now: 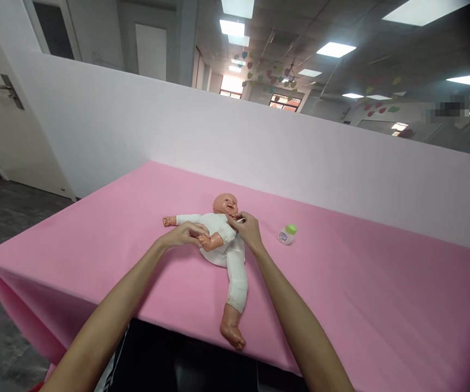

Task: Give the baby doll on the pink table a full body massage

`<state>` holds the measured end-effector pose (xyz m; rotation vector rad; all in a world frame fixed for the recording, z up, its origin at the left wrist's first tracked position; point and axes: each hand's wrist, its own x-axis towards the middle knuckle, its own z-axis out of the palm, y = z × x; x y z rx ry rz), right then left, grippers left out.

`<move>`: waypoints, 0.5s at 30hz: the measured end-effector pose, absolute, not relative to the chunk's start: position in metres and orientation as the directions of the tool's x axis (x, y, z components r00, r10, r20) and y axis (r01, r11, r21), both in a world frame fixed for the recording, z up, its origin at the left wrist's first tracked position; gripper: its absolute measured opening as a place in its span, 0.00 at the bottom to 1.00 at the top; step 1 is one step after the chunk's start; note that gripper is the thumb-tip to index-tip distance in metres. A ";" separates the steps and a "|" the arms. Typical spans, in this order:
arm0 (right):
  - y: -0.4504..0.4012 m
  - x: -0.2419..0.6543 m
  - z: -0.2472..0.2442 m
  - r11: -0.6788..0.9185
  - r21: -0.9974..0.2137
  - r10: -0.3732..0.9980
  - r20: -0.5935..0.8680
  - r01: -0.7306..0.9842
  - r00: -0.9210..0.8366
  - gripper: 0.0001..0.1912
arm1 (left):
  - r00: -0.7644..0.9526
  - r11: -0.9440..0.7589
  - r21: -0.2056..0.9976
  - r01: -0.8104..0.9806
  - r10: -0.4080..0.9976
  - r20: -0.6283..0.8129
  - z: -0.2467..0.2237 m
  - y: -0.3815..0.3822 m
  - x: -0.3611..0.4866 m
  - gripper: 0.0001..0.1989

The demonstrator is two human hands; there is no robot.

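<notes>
The left hand (pixel 186 234) curls its fingers around the bent arm of a baby doll (pixel 227 235); the right hand (pixel 248 227) touches its shoulder, grip unclear. The doll lies face-up on a pink-covered table (pixel 341 305), head far, foot near. Right of it stands a green-lidded jar (pixel 286 235). Beyond is a white partition (pixel 259 147).

Is a pink-draped table (pixel 361 305), with folds hanging at the near left corner. Carries a white-clad doll (pixel 235 267), lying face up with one foot at the near edge. Also carries a small, labelled, green-lidded jar (pixel 287 235), right of the doll and apart.
</notes>
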<state>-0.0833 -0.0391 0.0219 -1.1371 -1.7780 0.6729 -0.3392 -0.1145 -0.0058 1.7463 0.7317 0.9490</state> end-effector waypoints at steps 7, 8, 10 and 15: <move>-0.033 -0.026 0.014 0.206 -0.978 0.959 0.210 0.040 0.191 0.22 | 0.422 -0.394 0.901 0.183 0.859 0.290 0.003 -0.170 -0.377 0.07; -0.031 -0.016 0.009 0.170 -0.985 0.961 0.159 -0.031 0.227 0.22 | 0.415 -0.376 0.908 0.183 0.867 0.275 0.001 -0.180 -0.381 0.07; -0.029 0.001 -0.004 0.110 -0.977 0.955 0.053 -0.185 0.291 0.19 | 0.412 -0.330 0.928 0.173 0.880 0.236 -0.005 -0.199 -0.386 0.09; -0.031 0.029 -0.039 -0.024 -0.912 0.881 -0.212 -0.409 0.422 0.13 | 0.412 -0.274 0.944 0.182 0.893 0.180 -0.027 -0.229 -0.390 0.09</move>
